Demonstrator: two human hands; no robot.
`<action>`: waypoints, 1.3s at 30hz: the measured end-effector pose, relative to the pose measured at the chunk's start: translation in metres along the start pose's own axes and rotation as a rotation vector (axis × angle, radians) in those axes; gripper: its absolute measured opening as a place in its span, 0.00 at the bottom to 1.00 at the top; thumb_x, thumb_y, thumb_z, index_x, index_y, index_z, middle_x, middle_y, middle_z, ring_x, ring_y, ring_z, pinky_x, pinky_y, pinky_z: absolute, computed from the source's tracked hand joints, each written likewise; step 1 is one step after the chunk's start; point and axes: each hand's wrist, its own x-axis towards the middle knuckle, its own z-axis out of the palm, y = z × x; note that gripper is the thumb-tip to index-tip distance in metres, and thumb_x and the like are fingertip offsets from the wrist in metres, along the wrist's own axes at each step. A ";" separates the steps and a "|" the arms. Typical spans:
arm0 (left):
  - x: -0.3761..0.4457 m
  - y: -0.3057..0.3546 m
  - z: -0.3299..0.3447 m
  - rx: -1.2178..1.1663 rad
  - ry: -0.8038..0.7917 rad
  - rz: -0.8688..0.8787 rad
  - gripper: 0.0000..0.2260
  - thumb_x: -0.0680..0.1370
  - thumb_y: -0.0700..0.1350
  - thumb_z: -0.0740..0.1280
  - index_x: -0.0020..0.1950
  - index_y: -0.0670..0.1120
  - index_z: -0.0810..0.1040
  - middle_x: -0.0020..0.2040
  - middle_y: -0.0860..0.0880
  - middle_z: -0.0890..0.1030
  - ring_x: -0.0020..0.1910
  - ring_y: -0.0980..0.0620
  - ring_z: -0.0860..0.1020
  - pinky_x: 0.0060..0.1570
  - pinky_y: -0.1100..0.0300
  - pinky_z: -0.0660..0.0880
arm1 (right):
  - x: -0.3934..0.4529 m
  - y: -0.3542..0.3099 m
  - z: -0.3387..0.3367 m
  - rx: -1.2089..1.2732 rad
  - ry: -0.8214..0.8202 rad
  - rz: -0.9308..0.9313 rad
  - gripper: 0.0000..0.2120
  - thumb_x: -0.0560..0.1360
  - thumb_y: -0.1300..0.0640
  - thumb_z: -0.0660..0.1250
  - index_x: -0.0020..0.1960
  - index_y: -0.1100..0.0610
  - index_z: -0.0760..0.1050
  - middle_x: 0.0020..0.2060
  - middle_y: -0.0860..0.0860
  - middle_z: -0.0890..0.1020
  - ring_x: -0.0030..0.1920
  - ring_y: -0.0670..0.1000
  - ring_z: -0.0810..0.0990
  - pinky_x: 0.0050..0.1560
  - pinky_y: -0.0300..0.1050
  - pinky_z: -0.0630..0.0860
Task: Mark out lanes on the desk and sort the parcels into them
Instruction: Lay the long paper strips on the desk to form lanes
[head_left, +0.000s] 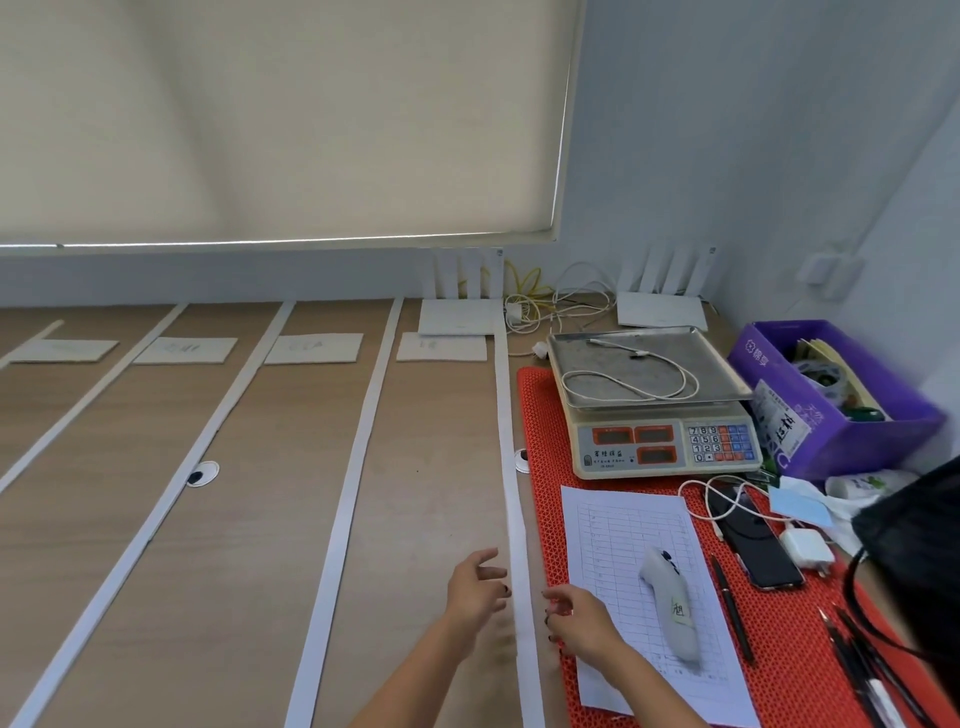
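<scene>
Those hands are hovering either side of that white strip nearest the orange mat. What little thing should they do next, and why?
Probably press the near end of the white strip flat onto the desk. The left hand and right hand sit open on either side of it, holding nothing, and it is the rightmost lane line, beside the orange mat. No parcels are in view yet, so finishing the lanes likely comes first.

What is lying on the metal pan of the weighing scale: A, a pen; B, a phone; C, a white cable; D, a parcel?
C: a loosely coiled white cable lies on the weighing scale, on its metal pan, with nothing else on it.
</scene>
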 end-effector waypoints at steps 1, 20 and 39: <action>-0.001 0.002 -0.003 -0.004 -0.003 0.010 0.23 0.74 0.27 0.59 0.68 0.41 0.69 0.54 0.42 0.76 0.46 0.46 0.79 0.49 0.55 0.78 | 0.000 -0.003 -0.001 -0.007 -0.005 -0.006 0.17 0.75 0.67 0.59 0.64 0.60 0.71 0.47 0.53 0.76 0.40 0.48 0.76 0.34 0.33 0.74; -0.029 0.058 -0.211 -0.004 0.161 0.315 0.24 0.74 0.31 0.61 0.69 0.45 0.69 0.59 0.46 0.75 0.50 0.50 0.76 0.43 0.63 0.73 | -0.043 -0.188 0.108 0.009 0.056 -0.292 0.23 0.73 0.66 0.63 0.67 0.56 0.70 0.57 0.54 0.75 0.48 0.50 0.76 0.46 0.42 0.74; -0.061 0.037 -0.517 0.049 0.148 0.384 0.25 0.73 0.30 0.61 0.69 0.45 0.70 0.57 0.48 0.76 0.49 0.50 0.77 0.41 0.66 0.74 | -0.068 -0.374 0.392 -0.064 0.007 -0.451 0.28 0.73 0.66 0.63 0.72 0.55 0.64 0.62 0.54 0.75 0.50 0.50 0.75 0.43 0.38 0.72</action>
